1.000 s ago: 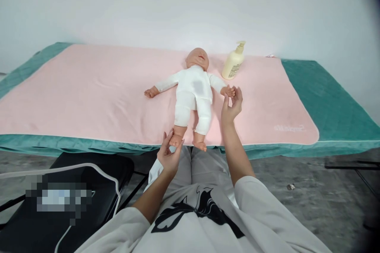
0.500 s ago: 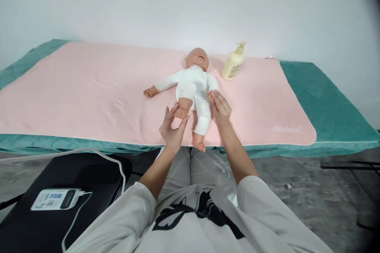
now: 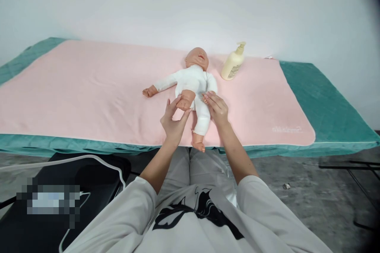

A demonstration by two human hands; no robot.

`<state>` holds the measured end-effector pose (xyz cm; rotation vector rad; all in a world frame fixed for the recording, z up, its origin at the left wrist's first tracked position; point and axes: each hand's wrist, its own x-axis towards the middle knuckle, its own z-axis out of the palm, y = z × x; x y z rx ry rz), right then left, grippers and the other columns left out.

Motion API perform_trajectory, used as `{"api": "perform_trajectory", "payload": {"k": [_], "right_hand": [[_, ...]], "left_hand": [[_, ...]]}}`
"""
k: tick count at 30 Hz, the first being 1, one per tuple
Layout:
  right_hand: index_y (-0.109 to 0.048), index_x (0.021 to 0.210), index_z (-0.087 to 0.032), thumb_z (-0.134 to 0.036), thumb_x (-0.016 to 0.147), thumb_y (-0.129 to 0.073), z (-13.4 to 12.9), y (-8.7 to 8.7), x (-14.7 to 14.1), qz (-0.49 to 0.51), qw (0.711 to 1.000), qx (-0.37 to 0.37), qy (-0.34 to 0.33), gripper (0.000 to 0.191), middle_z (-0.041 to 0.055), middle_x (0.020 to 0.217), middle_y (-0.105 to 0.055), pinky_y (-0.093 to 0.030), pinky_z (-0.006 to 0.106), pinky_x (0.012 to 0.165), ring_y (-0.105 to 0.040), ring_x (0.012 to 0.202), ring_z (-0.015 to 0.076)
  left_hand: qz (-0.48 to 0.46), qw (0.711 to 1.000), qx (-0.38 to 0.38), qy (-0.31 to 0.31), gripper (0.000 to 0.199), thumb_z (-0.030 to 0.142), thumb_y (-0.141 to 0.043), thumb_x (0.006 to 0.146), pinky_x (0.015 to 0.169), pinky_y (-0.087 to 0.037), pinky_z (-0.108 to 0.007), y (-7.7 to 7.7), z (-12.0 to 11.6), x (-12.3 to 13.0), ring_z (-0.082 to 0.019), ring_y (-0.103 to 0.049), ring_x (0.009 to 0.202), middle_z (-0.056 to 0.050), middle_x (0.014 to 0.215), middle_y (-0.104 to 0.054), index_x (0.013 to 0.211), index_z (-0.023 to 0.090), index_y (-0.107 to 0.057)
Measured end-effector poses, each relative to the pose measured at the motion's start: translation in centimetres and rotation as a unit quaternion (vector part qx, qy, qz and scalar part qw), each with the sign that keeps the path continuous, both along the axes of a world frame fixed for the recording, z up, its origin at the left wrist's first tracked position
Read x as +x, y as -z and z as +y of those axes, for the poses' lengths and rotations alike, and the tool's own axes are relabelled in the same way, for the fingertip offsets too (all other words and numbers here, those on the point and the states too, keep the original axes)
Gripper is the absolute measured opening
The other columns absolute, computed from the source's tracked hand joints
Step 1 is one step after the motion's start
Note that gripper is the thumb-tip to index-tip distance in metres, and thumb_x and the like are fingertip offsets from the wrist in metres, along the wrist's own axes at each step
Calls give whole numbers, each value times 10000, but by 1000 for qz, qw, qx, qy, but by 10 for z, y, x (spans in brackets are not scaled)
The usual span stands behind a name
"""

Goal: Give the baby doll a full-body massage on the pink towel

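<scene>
A baby doll [image 3: 190, 79] with a white cloth body lies on its back on a pink mat [image 3: 89, 87], head toward the wall. Its leg on the left is bent up, and my left hand [image 3: 173, 120] holds that foot [image 3: 185, 101] between thumb and fingers. With its fingers closed, my right hand [image 3: 218, 108] grips the doll's small hand [image 3: 204, 99] on the right side, over the doll's hip. The other leg lies straight, its foot [image 3: 198, 142] at the mat's front edge.
A cream pump bottle [image 3: 233, 63] stands right of the doll's head. Under the mat is a green-covered bed [image 3: 326, 99] against the white wall. At lower left, a black chair [image 3: 97, 182] carries a blurred-out device and a white cable [image 3: 89, 157].
The bent foot has been pushed up toward the doll's belly by my left hand. My right hand has brought the doll's hand inward, closer to that foot.
</scene>
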<state>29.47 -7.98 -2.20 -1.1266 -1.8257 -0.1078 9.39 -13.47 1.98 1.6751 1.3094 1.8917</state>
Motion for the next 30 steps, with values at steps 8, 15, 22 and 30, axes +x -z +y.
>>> {"api": "perform_trajectory", "payload": {"k": [8, 15, 22, 30], "right_hand": [[-693, 1179, -197, -401, 1021, -406, -1, -2, 0, 84, 991, 36, 97, 385, 114, 1199, -736, -570, 413, 1061, -681, 1189, 199], [-538, 1356, -186, -490, 996, -411, 6, 0, 10, 227, 951, 12, 210, 488, 150, 1264, -607, -518, 493, 1061, -612, 1206, 238], [-519, 1323, -172, -425, 967, -489, 17, 14, 19, 278, 935, 3, 221, 438, 145, 1243, -572, -543, 436, 1019, -612, 1199, 217], [-453, 1283, -130, -432, 930, -543, 20, 25, 36, 356, 899, -49, 249, 473, 157, 1213, -588, -556, 449, 997, -650, 1105, 212]], "left_hand": [[-6, 1000, 8, -15, 444, 310, -801, 802, 1222, -384, -485, 6, -18, -5, -209, -709, 1131, -45, 1182, -749, 1213, 210, -664], [-20, 998, -21, -51, 454, 384, -804, 781, 1133, -494, -480, 48, -50, -12, -288, -612, 1292, -90, 1149, -755, 1183, 206, -687], [6, 993, -33, -115, 427, 449, -830, 725, 998, -585, -534, 100, -87, -28, -346, -686, 1168, -93, 931, -775, 1026, 170, -711], [7, 991, -94, -99, 429, 306, -831, 745, 1115, -498, -520, 123, -113, -36, -324, -542, 1360, -118, 1108, -767, 1143, 198, -712]]}}
